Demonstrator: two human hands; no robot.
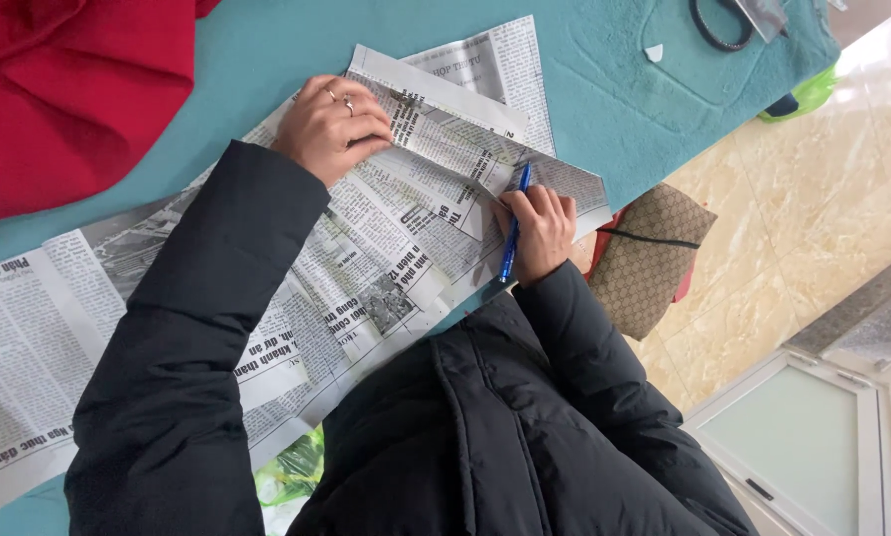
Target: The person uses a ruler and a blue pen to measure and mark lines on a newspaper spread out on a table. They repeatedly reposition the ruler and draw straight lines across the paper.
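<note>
1. On the teal table (604, 99), sheets of newspaper (396, 238) are lying spread out, overlapping one another.
2. The left hand (331, 127) is pressing flat on the newspaper, fingers released and gripping nothing.
3. The right hand (540, 230) is clenching a blue pen (516, 220), its tip touching the paper.
4. A red cloth (68, 89) is lying well apart, beside the sheets.

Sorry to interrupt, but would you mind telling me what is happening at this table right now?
A person in a dark padded jacket leans over sheets of newspaper spread on a teal-covered table. The left hand presses flat on a folded strip of the paper, while the right hand holds a blue pen with its tip against the sheet. A red cloth lies at the table's far corner, scissors near the edge, and a patterned bag hangs beside the table.
</note>
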